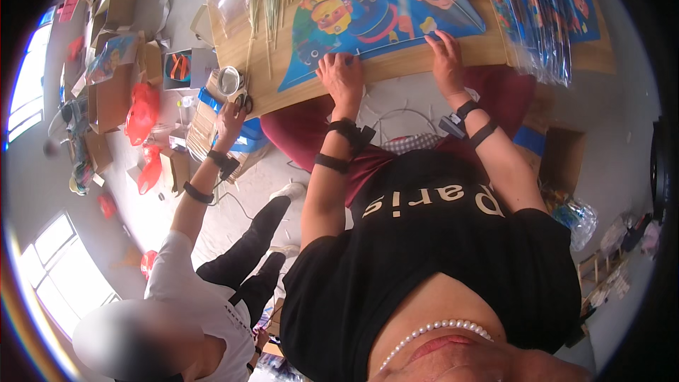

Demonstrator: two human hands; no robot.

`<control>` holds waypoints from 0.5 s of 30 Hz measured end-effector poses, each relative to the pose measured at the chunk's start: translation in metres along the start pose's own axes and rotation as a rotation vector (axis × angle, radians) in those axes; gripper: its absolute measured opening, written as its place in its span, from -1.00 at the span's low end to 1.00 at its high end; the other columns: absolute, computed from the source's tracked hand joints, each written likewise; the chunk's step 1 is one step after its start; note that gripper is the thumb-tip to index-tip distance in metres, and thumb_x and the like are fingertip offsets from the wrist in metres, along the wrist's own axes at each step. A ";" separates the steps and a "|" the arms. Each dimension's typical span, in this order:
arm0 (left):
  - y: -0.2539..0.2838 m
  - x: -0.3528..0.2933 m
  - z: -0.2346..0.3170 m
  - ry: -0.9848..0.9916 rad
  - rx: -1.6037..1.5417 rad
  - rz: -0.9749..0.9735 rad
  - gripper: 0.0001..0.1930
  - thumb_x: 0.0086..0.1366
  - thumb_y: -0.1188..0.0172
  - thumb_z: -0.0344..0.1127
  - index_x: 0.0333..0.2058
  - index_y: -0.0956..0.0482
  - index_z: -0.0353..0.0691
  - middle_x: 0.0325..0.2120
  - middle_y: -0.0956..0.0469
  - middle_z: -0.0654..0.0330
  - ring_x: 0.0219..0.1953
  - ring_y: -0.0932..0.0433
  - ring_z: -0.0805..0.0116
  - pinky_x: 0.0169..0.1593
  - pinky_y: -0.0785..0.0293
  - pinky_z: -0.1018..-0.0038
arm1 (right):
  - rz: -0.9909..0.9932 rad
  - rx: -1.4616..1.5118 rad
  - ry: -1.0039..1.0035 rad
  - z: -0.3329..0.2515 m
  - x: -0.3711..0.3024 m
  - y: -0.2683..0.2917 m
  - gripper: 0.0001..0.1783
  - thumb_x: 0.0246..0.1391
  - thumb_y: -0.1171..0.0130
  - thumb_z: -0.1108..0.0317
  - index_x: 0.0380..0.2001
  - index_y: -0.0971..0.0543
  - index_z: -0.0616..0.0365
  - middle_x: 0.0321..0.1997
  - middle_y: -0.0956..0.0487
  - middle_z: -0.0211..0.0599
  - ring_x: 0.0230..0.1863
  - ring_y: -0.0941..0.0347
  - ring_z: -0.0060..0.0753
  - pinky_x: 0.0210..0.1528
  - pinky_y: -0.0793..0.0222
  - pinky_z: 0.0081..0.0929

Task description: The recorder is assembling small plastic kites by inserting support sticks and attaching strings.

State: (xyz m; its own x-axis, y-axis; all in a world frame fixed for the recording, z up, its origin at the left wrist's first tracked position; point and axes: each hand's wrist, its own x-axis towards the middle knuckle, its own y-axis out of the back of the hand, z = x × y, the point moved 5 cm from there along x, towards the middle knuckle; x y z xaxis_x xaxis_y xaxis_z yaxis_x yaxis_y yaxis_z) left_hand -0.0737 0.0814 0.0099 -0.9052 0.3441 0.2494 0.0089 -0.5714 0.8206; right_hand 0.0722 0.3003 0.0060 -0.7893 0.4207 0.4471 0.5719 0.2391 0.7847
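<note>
A blue kite printed with cartoon figures is spread on the wooden table in front of me. A thin pale rod runs along its near edge, between my two hands. My left hand has its fingers curled down on that edge, at the rod's left end. Over at the right end, my right hand bends its fingertips onto the kite's edge; what lies under them is partly hidden. Both wrists wear black straps with small devices.
Left of me a co-worker's hand is by black-handled scissors and a tape roll. Thin sticks lie at the table's left, plastic-wrapped kites at its right. Cardboard boxes and red bags stand farther left.
</note>
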 end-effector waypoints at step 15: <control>0.031 -0.033 0.000 -0.283 -0.470 -0.383 -0.88 0.05 -0.25 -0.54 -0.40 -0.57 -0.22 -0.27 -0.56 0.09 -0.13 -0.52 0.01 -0.04 -0.43 0.21 | -0.005 0.026 -0.003 0.005 -0.002 -0.006 -0.48 0.02 -0.03 0.65 0.08 -0.54 0.06 0.21 -0.41 -0.20 0.28 -0.29 -0.03 0.33 -0.23 -0.13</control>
State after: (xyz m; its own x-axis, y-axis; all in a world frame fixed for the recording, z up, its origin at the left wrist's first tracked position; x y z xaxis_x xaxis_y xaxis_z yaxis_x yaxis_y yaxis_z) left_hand -0.0441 0.0523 0.0267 -0.6608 0.7326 0.1632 -0.5349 -0.6122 0.5824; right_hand 0.0712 0.3023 -0.0015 -0.7915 0.4223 0.4419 0.5737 0.2638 0.7754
